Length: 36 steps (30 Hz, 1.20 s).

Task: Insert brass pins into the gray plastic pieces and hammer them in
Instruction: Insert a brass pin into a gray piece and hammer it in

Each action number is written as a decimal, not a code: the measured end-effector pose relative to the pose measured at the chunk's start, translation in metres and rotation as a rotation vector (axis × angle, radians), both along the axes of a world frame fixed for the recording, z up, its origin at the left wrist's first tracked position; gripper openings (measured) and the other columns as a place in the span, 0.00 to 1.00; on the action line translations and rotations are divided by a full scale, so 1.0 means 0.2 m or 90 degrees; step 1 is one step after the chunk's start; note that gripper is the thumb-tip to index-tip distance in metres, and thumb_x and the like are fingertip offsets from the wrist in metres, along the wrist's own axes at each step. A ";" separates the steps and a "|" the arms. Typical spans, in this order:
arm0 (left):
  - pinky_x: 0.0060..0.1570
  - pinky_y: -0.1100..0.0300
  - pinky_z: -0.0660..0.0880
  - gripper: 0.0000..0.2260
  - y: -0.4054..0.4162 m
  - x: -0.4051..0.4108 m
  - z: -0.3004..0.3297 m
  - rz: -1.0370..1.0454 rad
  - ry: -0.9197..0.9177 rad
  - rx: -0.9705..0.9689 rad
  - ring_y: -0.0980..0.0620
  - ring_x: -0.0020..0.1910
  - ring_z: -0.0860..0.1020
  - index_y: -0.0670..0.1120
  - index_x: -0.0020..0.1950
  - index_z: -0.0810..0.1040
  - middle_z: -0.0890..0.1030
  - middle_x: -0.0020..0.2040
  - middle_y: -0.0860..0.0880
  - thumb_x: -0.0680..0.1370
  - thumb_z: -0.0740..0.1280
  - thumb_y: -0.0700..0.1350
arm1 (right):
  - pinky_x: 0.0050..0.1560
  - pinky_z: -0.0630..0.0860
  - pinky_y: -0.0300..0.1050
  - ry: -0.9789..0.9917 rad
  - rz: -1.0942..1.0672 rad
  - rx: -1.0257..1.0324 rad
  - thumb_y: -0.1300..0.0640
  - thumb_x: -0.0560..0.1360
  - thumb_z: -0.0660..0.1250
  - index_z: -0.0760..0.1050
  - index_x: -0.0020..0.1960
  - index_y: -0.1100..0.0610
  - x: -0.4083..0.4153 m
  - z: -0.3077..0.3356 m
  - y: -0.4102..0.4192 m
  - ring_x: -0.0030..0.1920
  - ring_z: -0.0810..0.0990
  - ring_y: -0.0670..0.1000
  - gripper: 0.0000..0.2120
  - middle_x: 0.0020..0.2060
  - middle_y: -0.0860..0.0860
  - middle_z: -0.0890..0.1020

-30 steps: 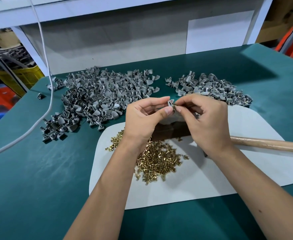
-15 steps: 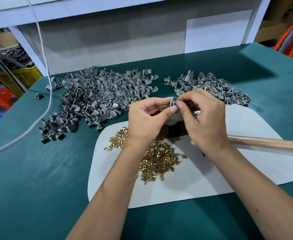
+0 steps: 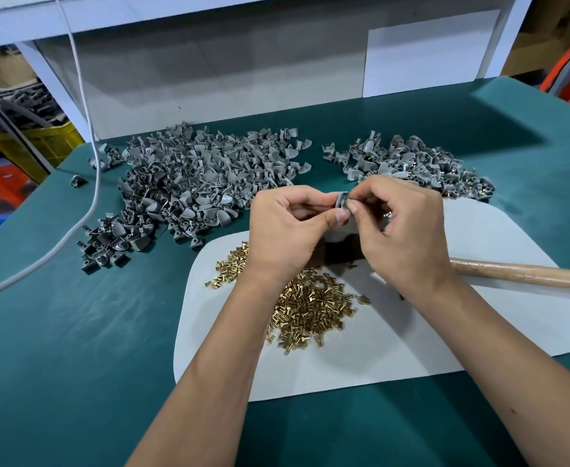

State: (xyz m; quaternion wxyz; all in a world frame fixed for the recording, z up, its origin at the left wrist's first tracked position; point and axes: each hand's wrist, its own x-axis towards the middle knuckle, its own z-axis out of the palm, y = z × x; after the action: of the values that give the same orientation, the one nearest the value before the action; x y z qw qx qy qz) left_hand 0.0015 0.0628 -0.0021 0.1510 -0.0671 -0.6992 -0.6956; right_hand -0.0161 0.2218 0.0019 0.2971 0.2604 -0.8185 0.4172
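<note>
Gray plastic piece (image 3: 341, 203) pinched between left hand (image 3: 288, 232) and right hand (image 3: 403, 227).

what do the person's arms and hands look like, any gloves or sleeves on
Both arms are bare from the bottom of the picture up to the wrists: no sleeves show. The left hand and the right hand wear no gloves, and no rings, watch or wristband can be seen. The fingers have short, plain nails. A few small dark spots mark the right forearm.
</note>
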 end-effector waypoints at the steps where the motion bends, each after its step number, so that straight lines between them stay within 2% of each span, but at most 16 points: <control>1: 0.50 0.49 0.83 0.10 0.00 0.00 0.00 0.001 -0.002 -0.004 0.46 0.44 0.86 0.45 0.45 0.87 0.88 0.43 0.44 0.70 0.78 0.32 | 0.40 0.74 0.40 0.000 -0.003 -0.002 0.65 0.75 0.72 0.81 0.43 0.60 0.00 0.00 0.00 0.38 0.77 0.48 0.03 0.36 0.51 0.82; 5: 0.47 0.57 0.83 0.11 0.01 0.00 0.00 0.011 0.000 -0.034 0.49 0.43 0.87 0.46 0.45 0.86 0.88 0.43 0.46 0.69 0.79 0.31 | 0.42 0.76 0.47 -0.017 -0.012 -0.015 0.65 0.75 0.72 0.82 0.44 0.61 0.00 -0.01 -0.01 0.39 0.80 0.50 0.02 0.37 0.51 0.83; 9: 0.48 0.60 0.82 0.14 0.02 0.01 0.01 0.014 0.009 -0.066 0.50 0.43 0.87 0.46 0.48 0.86 0.88 0.43 0.47 0.68 0.80 0.31 | 0.45 0.77 0.44 -0.040 -0.004 -0.018 0.66 0.75 0.71 0.83 0.46 0.60 -0.01 0.00 0.00 0.41 0.81 0.48 0.03 0.39 0.50 0.84; 12: 0.48 0.58 0.83 0.14 0.02 0.01 0.01 0.052 0.019 -0.081 0.50 0.43 0.87 0.47 0.47 0.86 0.88 0.43 0.48 0.68 0.80 0.32 | 0.47 0.77 0.39 -0.053 0.021 -0.017 0.66 0.77 0.69 0.84 0.49 0.59 -0.02 0.00 0.01 0.43 0.81 0.46 0.06 0.41 0.49 0.84; 17: 0.49 0.59 0.83 0.13 0.02 0.01 0.02 0.070 0.039 -0.094 0.50 0.44 0.87 0.45 0.50 0.86 0.88 0.44 0.48 0.69 0.80 0.33 | 0.49 0.74 0.31 -0.063 0.039 -0.009 0.66 0.79 0.66 0.84 0.53 0.59 -0.01 0.00 0.03 0.45 0.81 0.43 0.09 0.43 0.47 0.84; 20: 0.52 0.54 0.83 0.14 0.01 0.01 0.01 0.094 0.024 -0.103 0.49 0.46 0.87 0.42 0.54 0.85 0.87 0.45 0.46 0.70 0.80 0.34 | 0.50 0.77 0.35 -0.078 0.061 0.025 0.65 0.80 0.66 0.84 0.54 0.58 -0.02 0.02 0.07 0.46 0.83 0.44 0.09 0.43 0.47 0.85; 21: 0.53 0.52 0.83 0.15 0.01 0.01 0.01 0.104 0.014 -0.106 0.50 0.46 0.86 0.42 0.55 0.85 0.87 0.45 0.46 0.70 0.79 0.34 | 0.50 0.77 0.37 -0.084 0.060 0.046 0.64 0.80 0.67 0.85 0.53 0.58 -0.03 0.03 0.10 0.46 0.83 0.45 0.08 0.43 0.47 0.85; 23: 0.54 0.49 0.83 0.13 0.00 0.00 0.01 0.116 0.005 -0.133 0.51 0.47 0.86 0.43 0.56 0.84 0.87 0.45 0.47 0.73 0.78 0.35 | 0.48 0.74 0.33 -0.099 0.042 0.104 0.62 0.79 0.70 0.85 0.50 0.56 -0.05 0.06 0.17 0.42 0.81 0.43 0.05 0.40 0.46 0.85; 25: 0.56 0.52 0.82 0.12 -0.01 0.00 0.01 0.134 0.013 -0.222 0.56 0.49 0.85 0.45 0.58 0.85 0.87 0.49 0.52 0.75 0.76 0.38 | 0.43 0.71 0.30 -0.144 0.014 0.167 0.59 0.78 0.72 0.83 0.45 0.54 -0.07 0.10 0.25 0.37 0.78 0.44 0.04 0.35 0.46 0.83; 28: 0.65 0.57 0.73 0.08 -0.04 -0.02 0.00 0.160 0.033 -0.407 0.56 0.59 0.78 0.49 0.56 0.87 0.84 0.52 0.57 0.78 0.73 0.43 | 0.41 0.75 0.44 -0.281 -0.029 0.334 0.51 0.76 0.74 0.80 0.38 0.53 -0.12 0.14 0.39 0.36 0.79 0.47 0.10 0.32 0.47 0.82; 29: 0.68 0.57 0.69 0.07 -0.05 -0.02 -0.01 0.154 0.028 -0.439 0.54 0.62 0.75 0.50 0.55 0.87 0.84 0.54 0.57 0.79 0.73 0.43 | 0.40 0.75 0.45 -0.334 -0.032 0.406 0.48 0.75 0.75 0.80 0.37 0.52 -0.12 0.15 0.43 0.36 0.80 0.47 0.11 0.32 0.46 0.82; 32: 0.72 0.56 0.63 0.06 -0.06 -0.03 -0.03 0.123 -0.020 -0.443 0.52 0.68 0.70 0.54 0.53 0.87 0.82 0.60 0.56 0.80 0.72 0.45 | 0.40 0.76 0.46 -0.454 -0.004 0.535 0.43 0.68 0.79 0.80 0.40 0.50 -0.10 0.15 0.49 0.37 0.80 0.47 0.12 0.34 0.45 0.82; 36: 0.71 0.58 0.61 0.06 -0.07 -0.04 -0.04 0.109 -0.028 -0.433 0.52 0.69 0.68 0.57 0.53 0.86 0.81 0.61 0.57 0.79 0.72 0.47 | 0.41 0.73 0.44 -0.422 0.009 0.535 0.48 0.71 0.79 0.77 0.40 0.48 -0.08 0.11 0.49 0.40 0.78 0.46 0.11 0.37 0.43 0.81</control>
State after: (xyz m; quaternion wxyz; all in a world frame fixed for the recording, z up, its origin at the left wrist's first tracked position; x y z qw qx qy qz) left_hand -0.0057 0.0496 -0.0100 0.1622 -0.0397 -0.8971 -0.4091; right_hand -0.0327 0.3199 0.0245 -0.1099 0.2164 -0.9632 0.1154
